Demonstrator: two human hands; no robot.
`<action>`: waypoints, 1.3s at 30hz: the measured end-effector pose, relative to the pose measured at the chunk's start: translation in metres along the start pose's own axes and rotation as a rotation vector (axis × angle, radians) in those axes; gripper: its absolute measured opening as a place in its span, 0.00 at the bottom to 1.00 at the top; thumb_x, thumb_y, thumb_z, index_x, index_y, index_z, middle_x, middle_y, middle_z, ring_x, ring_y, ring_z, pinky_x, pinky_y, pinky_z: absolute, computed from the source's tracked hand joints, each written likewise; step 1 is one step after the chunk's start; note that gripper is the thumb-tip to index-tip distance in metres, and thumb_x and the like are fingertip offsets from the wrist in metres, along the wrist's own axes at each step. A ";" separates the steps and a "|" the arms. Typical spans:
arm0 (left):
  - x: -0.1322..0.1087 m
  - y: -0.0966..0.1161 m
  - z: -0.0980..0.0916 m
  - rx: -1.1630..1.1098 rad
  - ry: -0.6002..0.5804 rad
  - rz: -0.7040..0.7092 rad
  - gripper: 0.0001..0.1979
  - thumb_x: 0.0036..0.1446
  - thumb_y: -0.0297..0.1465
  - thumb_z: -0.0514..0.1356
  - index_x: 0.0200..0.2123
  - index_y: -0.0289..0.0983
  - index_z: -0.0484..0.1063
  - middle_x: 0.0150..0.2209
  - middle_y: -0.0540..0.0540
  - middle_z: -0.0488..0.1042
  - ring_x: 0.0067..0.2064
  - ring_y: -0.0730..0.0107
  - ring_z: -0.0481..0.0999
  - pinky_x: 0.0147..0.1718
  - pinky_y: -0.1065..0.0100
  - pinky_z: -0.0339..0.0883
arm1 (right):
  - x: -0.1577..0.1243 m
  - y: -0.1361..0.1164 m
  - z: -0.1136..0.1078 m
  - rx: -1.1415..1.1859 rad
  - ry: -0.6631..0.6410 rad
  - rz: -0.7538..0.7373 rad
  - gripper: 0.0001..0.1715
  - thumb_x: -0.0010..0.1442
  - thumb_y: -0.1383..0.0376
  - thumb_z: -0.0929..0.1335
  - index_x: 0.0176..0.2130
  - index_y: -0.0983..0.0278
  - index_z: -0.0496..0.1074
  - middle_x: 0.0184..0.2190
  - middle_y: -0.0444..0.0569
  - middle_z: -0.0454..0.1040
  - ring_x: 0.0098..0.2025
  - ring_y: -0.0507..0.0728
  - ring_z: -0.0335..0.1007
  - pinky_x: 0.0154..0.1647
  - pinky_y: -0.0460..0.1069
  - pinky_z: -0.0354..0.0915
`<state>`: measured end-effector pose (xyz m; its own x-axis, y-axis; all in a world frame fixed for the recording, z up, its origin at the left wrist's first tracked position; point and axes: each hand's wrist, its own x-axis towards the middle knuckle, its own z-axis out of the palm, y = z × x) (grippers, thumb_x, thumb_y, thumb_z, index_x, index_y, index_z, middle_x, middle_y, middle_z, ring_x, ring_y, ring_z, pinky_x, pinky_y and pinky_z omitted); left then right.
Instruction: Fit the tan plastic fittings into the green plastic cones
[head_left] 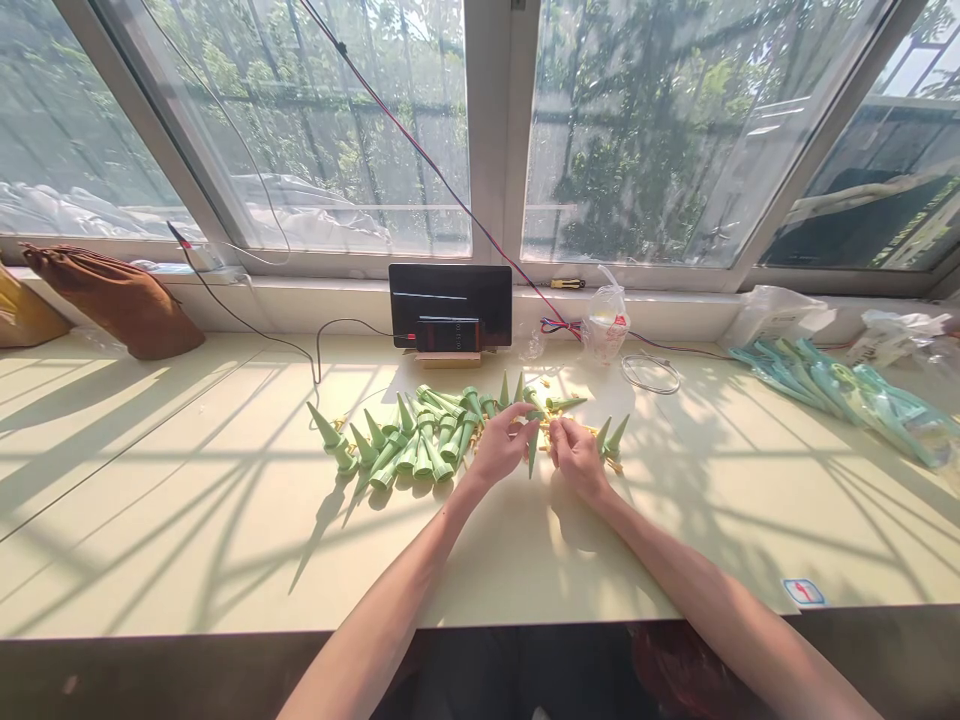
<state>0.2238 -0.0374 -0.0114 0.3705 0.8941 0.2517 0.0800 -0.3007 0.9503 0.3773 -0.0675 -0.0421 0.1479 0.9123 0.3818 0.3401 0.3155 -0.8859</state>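
Observation:
My left hand (501,446) is closed on a green plastic cone spike (532,455), whose tip points down toward the table. Close beside it, my right hand (579,456) has its fingers pinched together near the spike's wide end; what they hold is too small to make out. A pile of green hollow cone spikes (424,455) lies left of my left hand. Small yellow pieces (545,382) are scattered behind and between my hands. Two upright green spikes (616,436) stand just right of my right hand.
A black tablet (450,290) stands at the back with a phone (448,334) before it. Behind and right are a tied plastic bag (606,320), a coiled cable (651,373) and blue-green plastic packets (847,390). A brown pouch (120,300) lies at the left.

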 end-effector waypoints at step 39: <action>0.002 -0.003 0.001 -0.058 0.030 -0.048 0.20 0.59 0.45 0.60 0.45 0.36 0.70 0.45 0.43 0.72 0.21 0.81 0.70 0.20 0.73 0.64 | -0.001 0.000 -0.001 0.009 -0.003 0.046 0.24 0.68 0.48 0.60 0.26 0.59 0.57 0.16 0.38 0.58 0.19 0.52 0.55 0.22 0.47 0.56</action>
<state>0.2247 -0.0354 -0.0138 0.3399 0.9167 0.2102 0.0426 -0.2382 0.9703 0.3779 -0.0684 -0.0423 0.1604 0.9266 0.3402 0.3244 0.2761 -0.9048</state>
